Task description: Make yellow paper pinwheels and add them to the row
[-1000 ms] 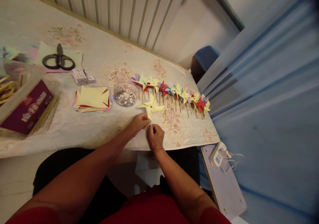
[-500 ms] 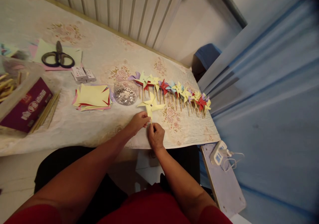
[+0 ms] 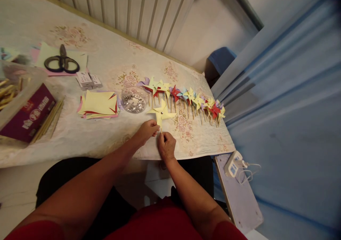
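A pale yellow paper pinwheel (image 3: 161,114) with a dark pin at its centre is held just above the table's front part. My left hand (image 3: 149,130) pinches its lower blade from the left. The fingers of my right hand (image 3: 167,144) are closed round the lower end of its stick, most of which is hidden. Behind the pinwheel, a row of finished pinwheels (image 3: 190,96) in several colours lies on the cloth. A round clear dish of metal pins (image 3: 134,100) stands to the left, beside a stack of cut paper (image 3: 98,104).
Black-handled scissors (image 3: 62,63) lie on paper sheets at the back left, near two small boxes (image 3: 87,80). A purple-labelled container (image 3: 30,113) and loose sticks (image 3: 50,121) are at far left. A power strip (image 3: 234,164) is at right, by a blue curtain (image 3: 287,133).
My left fingers have shifted very slightly left along the lower blade. The rest looks the same.
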`<state>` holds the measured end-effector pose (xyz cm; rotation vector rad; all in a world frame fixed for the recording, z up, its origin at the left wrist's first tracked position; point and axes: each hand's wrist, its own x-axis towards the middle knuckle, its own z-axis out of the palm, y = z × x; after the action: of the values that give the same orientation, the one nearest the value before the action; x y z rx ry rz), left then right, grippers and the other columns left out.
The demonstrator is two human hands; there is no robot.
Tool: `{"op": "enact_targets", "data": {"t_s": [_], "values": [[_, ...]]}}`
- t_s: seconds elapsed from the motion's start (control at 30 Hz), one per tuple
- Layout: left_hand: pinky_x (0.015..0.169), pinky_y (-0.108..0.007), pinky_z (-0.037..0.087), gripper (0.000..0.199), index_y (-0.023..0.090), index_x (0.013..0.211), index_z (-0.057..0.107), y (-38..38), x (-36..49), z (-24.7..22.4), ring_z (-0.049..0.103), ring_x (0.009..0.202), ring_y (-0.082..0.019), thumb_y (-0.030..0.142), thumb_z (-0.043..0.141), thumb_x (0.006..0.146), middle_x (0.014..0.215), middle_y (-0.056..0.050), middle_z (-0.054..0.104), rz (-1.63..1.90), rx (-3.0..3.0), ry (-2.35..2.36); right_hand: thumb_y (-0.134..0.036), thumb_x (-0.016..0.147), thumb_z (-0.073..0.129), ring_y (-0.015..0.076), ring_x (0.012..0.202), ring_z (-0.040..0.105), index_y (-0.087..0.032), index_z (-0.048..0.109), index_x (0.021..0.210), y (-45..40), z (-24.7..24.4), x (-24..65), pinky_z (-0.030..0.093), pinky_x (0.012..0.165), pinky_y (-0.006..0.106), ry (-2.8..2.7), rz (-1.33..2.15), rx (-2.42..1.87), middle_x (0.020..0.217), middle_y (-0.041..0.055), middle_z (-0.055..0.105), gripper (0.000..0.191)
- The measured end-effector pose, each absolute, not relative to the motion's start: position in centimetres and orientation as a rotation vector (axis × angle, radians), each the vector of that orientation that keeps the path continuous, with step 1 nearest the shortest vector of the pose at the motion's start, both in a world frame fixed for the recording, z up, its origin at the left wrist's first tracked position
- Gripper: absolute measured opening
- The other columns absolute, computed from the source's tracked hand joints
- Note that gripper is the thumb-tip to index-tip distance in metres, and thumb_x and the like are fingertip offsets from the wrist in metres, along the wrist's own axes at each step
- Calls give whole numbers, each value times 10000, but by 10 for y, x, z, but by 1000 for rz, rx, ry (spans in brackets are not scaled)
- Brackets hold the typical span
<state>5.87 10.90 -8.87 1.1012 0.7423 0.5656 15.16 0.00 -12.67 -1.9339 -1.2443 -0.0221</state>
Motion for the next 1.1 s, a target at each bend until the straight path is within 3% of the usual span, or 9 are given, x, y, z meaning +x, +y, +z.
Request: {"op": "enact_targets", "data": {"t_s": [0.83, 0.97, 1.1], "values": [[535, -191, 397, 149, 177, 668, 538, 120, 44, -86, 517, 535, -79, 244, 670, 656, 576, 42, 544, 566, 1088, 780, -309, 962, 446, 137, 602, 501, -213, 557, 683, 1, -131, 152, 362, 619, 267, -1225, -42, -1930, 637, -11, 556, 315], [641, -218, 495, 167, 163, 712, 559, 125, 40, -85, 647, 636, -117, 240, 707, 702, 664, -13, 642, 508, 972, 781, -314, 963, 448, 134, 599, 497, -212, 553, 680, 1, -130, 151, 355, 615, 266, -1225, -44, -1924, 636, -12, 554, 319], [756, -310, 569, 237, 147, 782, 589, 130, 39, -83, 733, 752, -198, 358, 682, 834, 742, -67, 686, 514, 747, 744, -301, 958, 448, 127, 583, 484, -209, 545, 670, 1, -129, 150, 343, 608, 262, -1213, -54, -1920, 623, -20, 538, 317]]}}
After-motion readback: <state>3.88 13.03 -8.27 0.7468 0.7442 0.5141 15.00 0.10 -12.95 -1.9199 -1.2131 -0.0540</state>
